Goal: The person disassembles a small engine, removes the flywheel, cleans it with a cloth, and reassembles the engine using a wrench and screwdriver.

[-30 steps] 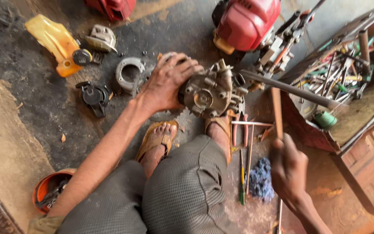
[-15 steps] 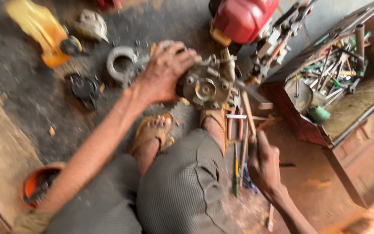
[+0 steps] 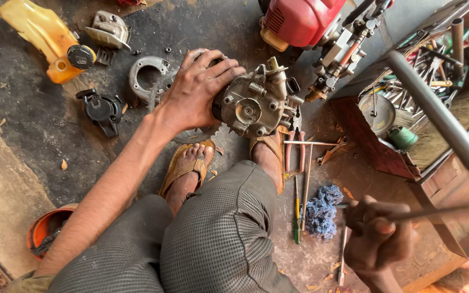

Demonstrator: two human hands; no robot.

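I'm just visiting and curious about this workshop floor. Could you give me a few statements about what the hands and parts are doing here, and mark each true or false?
1. The left hand rests on the grey metal engine block. True.
2. The right hand is empty. False: its fingers close around a thin metal rod.
3. A yellow plastic tank lies on the floor at upper left. True.
4. The blue rag is draped over the engine block. False: it lies on the floor beside the right hand.
5. The person is barefoot. False: both feet wear brown sandals.
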